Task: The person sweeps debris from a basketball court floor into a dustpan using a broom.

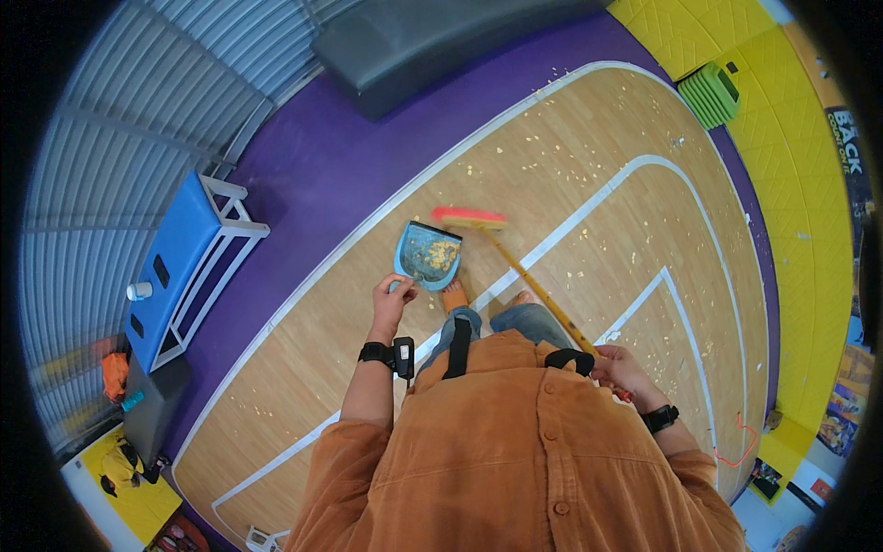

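My left hand point(394, 300) grips the handle of a blue plastic dustpan point(412, 261), just in front of my bare feet. Yellowish flakes point(442, 255) lie in a heap inside the pan, with grey dust around them. My right hand point(622, 370), near my hip, is closed around the upper end of a broom's yellow-brown handle point(534, 284). The broom head point(472, 218), with blurred pinkish-red bristles, is on the floor just past the pan's dark front lip. More flakes point(585, 233) are strewn over the wood-look floor, mostly ahead and to the right.
A blue padded bench point(183, 259) with a white frame stands left on the purple floor border point(310, 172), bearing a white cup point(139, 291). A dark padded block point(414, 48) lies ahead. Stacked green plastic items point(709, 95) stand by yellow wall padding point(807, 207). A red cord point(745, 452) lies right.
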A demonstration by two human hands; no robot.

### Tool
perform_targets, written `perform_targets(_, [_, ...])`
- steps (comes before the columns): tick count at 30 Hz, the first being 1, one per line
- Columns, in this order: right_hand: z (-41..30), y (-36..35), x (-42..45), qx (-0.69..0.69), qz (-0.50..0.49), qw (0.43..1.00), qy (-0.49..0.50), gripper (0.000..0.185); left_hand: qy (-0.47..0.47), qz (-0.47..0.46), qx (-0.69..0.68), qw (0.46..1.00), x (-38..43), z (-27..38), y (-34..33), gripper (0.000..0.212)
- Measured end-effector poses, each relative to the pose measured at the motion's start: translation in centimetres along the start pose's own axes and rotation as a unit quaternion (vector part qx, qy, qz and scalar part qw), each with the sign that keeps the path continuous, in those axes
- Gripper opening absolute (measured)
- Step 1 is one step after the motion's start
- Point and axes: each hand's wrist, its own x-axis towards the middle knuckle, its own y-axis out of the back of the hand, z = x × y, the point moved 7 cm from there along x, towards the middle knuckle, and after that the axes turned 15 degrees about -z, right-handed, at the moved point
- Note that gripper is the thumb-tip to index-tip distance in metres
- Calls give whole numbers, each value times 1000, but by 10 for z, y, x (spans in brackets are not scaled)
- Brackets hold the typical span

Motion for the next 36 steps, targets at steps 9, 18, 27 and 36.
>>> perform_targets(9, [-44,118,16,64,145,981,109,14,-15,17,-5,1000,12,19,-26,6])
perform_targets(18, [-89,242,54,78,192,970,130,16,-25,49,-28,998,25,30,-69,6])
perform_targets(27, [-75,238,90,44,153,983,88,18,-5,26,0,1000,63,16,-120,6])
perform_targets(36, [-57,158,-9,-39,-24,999,-13,22,14,-5,11,1000,96,-7,-148,6])
